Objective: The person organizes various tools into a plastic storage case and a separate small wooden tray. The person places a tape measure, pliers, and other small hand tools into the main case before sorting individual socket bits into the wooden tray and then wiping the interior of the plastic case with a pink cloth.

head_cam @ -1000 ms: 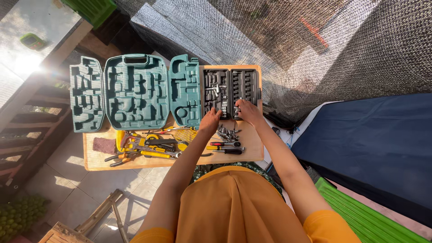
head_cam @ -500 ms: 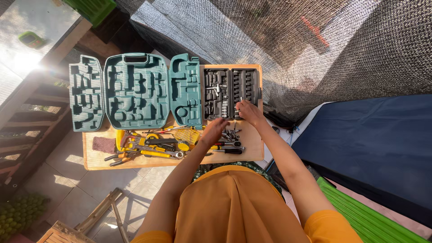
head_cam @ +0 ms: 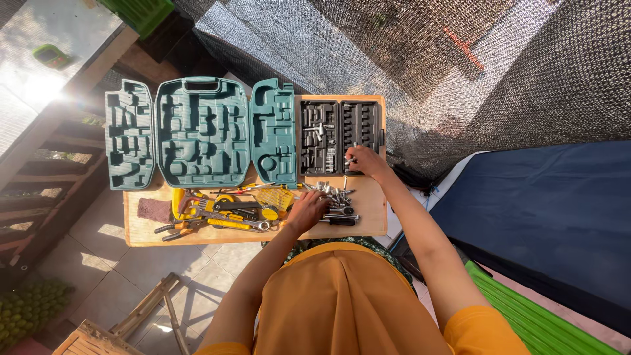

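Since a moment ago your left hand (head_cam: pixel 307 212) has dropped from the black socket tray (head_cam: pixel 339 136) back to the pile of loose sockets (head_cam: pixel 332 196) on the worktop (head_cam: pixel 371 210), while your right hand (head_cam: pixel 365 160) has stayed up at the tray's lower edge. Your right hand pinches what looks like a small silver socket (head_cam: pixel 351 158), though it is too small to be sure. Your left hand lies curled over the near side of the pile; whether it has closed on a piece, I cannot tell. You seem to be midway through sorting: many tray slots are dark and unfilled, and the pile is still thick. Next, you need to match the held piece to a slot of its width and press it in straight. Beside the pile lie yellow-handled tools (head_cam: pixel 217 213), and the open green tool case (head_cam: pixel 200 131) sits well to the left.
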